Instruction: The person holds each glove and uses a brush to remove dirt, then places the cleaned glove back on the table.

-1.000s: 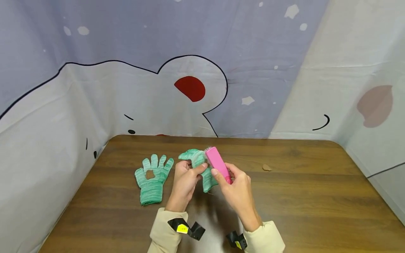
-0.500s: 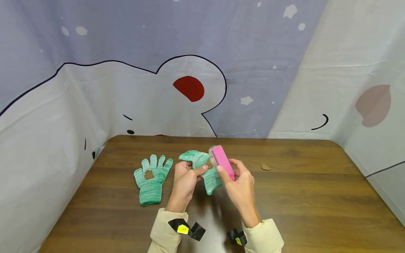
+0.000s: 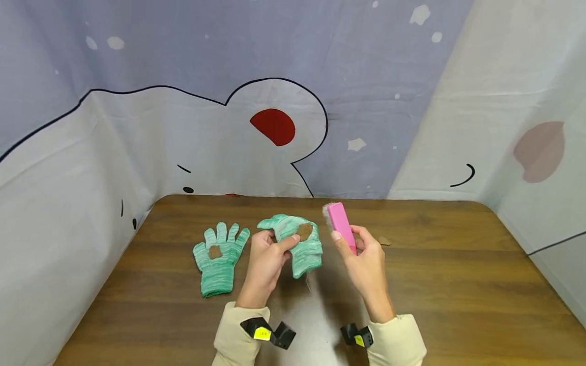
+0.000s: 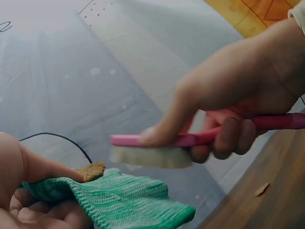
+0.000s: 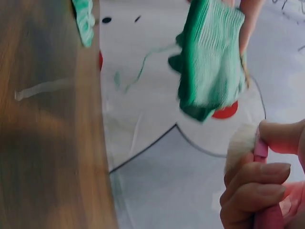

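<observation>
Honestly, left hand (image 3: 267, 261) pinches the green glove (image 3: 308, 255) above the desk (image 3: 462, 284), right hand (image 3: 369, 265) grips the pink brush (image 3: 341, 222) just beside it; I'd stretch it taut and stroke the brown patch (image 3: 305, 232) lightly

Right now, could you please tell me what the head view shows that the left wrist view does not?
Only the head view shows the green knit glove lying flat. Only the left wrist view shows an orange patterned area. Both show the left hand holding a second glove with a brown patch, the right hand holding the pink brush, and a brown scrap on the table.
</observation>
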